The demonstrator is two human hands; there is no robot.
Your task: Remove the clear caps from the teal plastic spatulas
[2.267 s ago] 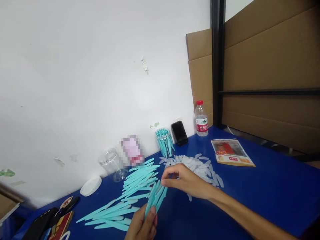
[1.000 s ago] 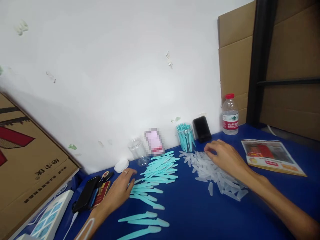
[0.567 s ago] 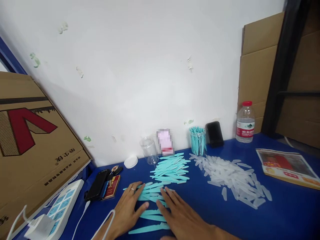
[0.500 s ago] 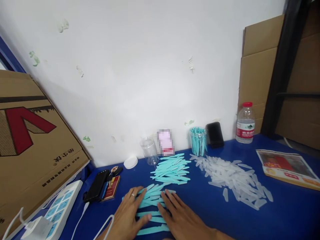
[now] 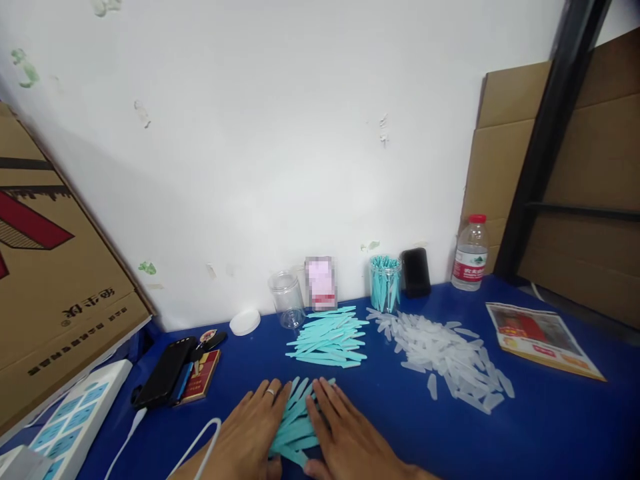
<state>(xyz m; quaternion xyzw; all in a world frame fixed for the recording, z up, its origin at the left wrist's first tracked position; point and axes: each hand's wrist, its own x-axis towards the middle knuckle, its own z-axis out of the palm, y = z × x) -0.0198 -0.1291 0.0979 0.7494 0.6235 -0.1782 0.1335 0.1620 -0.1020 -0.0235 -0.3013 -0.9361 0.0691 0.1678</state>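
Observation:
A loose pile of turquoise eyebrow razors [image 5: 299, 421] lies on the blue table at the near edge. My left hand [image 5: 253, 423] rests flat on its left side, fingers stretched out. From the right, my right hand [image 5: 340, 423] lies over the same razors with fingers extended. Both palms hide part of the pile, and neither hand grips a razor. Just beyond is a second pile of turquoise razors [image 5: 327, 339]. Translucent white blade covers [image 5: 445, 357] are heaped to the right. A clear jar [image 5: 385, 283] full of razors stands by the wall, with an empty clear jar [image 5: 287, 300] left of it.
A white lid [image 5: 245, 323], black phone [image 5: 167, 370], red box [image 5: 203, 377] and power strip [image 5: 75, 420] lie left. A white cable [image 5: 203, 447] crosses my left forearm. A water bottle [image 5: 470, 257] and booklet [image 5: 543, 340] sit right. Cardboard [image 5: 55, 267] leans at left.
My hands have drawn the near razors together into a tighter, more tilted bunch. The view has turned slightly right, so the things on the table appear farther left.

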